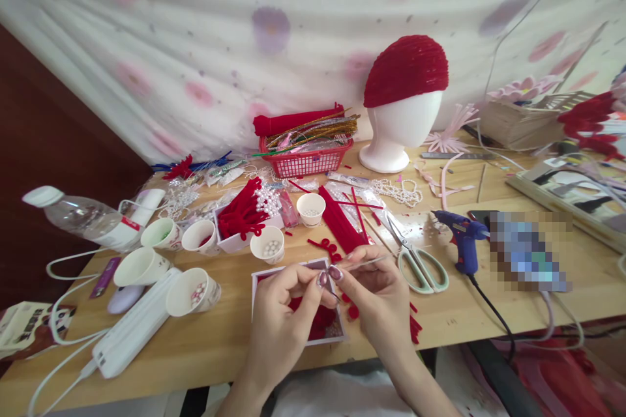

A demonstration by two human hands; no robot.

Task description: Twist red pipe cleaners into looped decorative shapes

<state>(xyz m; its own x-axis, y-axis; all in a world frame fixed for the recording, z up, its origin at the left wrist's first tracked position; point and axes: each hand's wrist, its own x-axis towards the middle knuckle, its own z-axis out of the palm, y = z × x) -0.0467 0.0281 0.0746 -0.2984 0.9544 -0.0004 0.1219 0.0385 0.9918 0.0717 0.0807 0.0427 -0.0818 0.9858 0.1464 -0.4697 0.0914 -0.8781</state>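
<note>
My left hand (283,313) and my right hand (379,290) meet over a shallow white tray (257,277) of red pieces at the table's near edge. Both pinch a thin clear stick (364,264) that pokes out to the right from the fingertips. Whatever tiny item sits between the left thumb and forefinger is too small to make out. Red pipe-cleaner bits (415,329) lie under and beside my right hand.
Mint-handled scissors (419,266) and a blue glue gun (463,234) lie right of my hands. Several paper cups (192,292) of beads, a plastic bottle (85,216), a white power strip (134,326), a red basket (306,159) and a foam head with red cap (403,101) stand behind.
</note>
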